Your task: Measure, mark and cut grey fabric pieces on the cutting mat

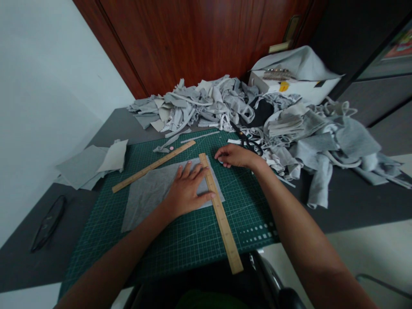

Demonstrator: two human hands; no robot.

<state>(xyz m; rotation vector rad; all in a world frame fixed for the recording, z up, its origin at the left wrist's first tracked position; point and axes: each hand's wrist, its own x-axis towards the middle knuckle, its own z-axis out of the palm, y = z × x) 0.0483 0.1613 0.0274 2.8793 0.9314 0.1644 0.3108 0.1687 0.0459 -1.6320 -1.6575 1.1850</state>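
My left hand (188,189) lies spread on a grey piece of cloth (148,193), its fingertips and thumb on a wooden ruler (222,219) that crosses the cloth's right part. My right hand (233,155) is just right of the ruler's far end, above the green cutting mat (180,240). Its fingers are curled together around something small and pale that I cannot make out. A second wooden ruler (154,166) lies slantwise along the cloth's far left edge. Black scissors (246,139) rest beyond my right hand, by the scraps.
A heap of grey fabric scraps (206,101) runs along the back and right. Behind it stands a white box (309,90). Cloth pieces (86,165) and black-framed glasses (48,223) lie at left. Thin strips lie on the mat's far part.
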